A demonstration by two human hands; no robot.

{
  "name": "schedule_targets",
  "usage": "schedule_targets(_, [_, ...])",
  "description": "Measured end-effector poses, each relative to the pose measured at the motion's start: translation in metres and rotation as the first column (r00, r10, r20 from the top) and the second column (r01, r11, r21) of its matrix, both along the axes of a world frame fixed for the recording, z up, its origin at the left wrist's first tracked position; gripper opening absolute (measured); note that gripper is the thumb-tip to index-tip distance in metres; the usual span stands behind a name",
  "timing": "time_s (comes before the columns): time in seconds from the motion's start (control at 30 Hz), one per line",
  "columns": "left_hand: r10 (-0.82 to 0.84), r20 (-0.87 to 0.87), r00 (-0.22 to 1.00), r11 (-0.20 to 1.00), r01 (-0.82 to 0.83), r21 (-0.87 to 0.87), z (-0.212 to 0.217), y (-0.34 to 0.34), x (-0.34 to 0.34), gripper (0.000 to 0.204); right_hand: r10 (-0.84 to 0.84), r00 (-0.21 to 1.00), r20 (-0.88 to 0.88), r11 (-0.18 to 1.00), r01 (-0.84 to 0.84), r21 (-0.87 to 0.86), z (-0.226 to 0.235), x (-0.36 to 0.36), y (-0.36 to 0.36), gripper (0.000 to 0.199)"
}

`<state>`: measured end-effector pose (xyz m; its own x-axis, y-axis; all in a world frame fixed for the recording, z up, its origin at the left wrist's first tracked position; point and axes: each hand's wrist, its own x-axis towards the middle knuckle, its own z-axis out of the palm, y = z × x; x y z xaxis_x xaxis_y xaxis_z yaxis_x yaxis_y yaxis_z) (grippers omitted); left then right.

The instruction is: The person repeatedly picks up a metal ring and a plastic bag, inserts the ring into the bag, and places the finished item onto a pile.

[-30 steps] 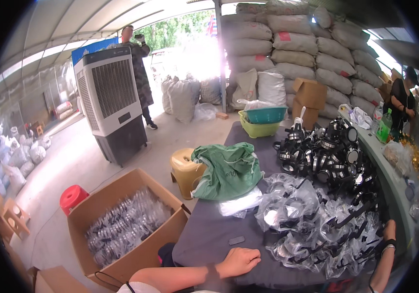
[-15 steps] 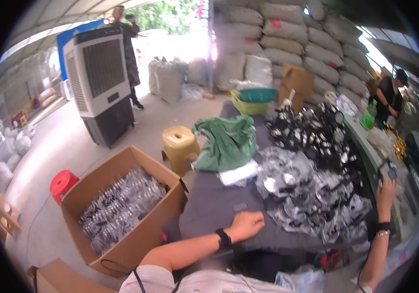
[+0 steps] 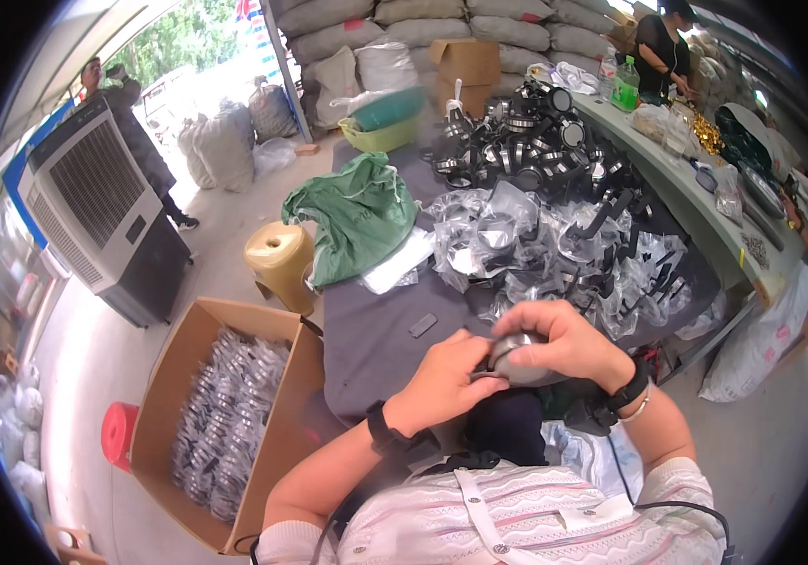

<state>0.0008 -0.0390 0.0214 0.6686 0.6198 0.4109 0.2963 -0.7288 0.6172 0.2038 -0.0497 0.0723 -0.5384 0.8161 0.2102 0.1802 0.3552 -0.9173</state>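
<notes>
A round silver thing [image 3: 521, 362] is held between both hands near the close edge of the dark table [image 3: 366, 353] — its L side gripped by the L hand [image 3: 446, 372], its top & R side cupped by the R hand [image 3: 569, 344] (detail blurred). Approx. 1 o'clock from it, plastic-wrapped pcs [image 3: 564, 245] are heaped; a green bag [image 3: 357, 221] is set at approx. 10 o'clock, a filled carton [image 3: 296, 395] at approx. 9.
</notes>
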Motion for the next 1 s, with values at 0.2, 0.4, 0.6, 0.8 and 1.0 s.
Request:
schedule_targets(0.2, [0.305,0.591,0.747,0.617,0.318,-0.72,-0.034,-0.011,-0.01,0.034,-0.124,0.783,-0.61,0.928,-0.126,-0.351,-0.061,-0.047,0.0,0.032])
schedule_targets(0.4, [0.178,0.41,0.894,0.741,0.152,-0.654,-0.03,0.014,-0.025,0.031,-0.294,0.69,-0.661,0.941,0.088,-0.327,-0.105,-0.053,0.006,0.025])
schedule_targets(0.6, [0.608,0.25,0.753,0.767,-0.639,0.06,-0.039,0.128,-0.055,0.015,-0.445,0.819,-0.362,0.896,0.413,-0.164,-0.111,-0.024,0.011,0.017])
schedule_targets(0.8, [0.685,-0.272,0.676,0.72,-0.569,0.397,-0.069,0.2,-0.048,0.018,-0.473,0.871,0.131,0.839,0.401,0.368,-0.132,-0.027,0.013,0.023])
schedule_targets(1.0, [0.715,-0.235,0.658,0.697,-0.647,0.308,-0.084,0.222,-0.049,0.01,-0.463,0.874,0.147,0.842,0.383,0.379,-0.13,-0.027,0.013,0.025])
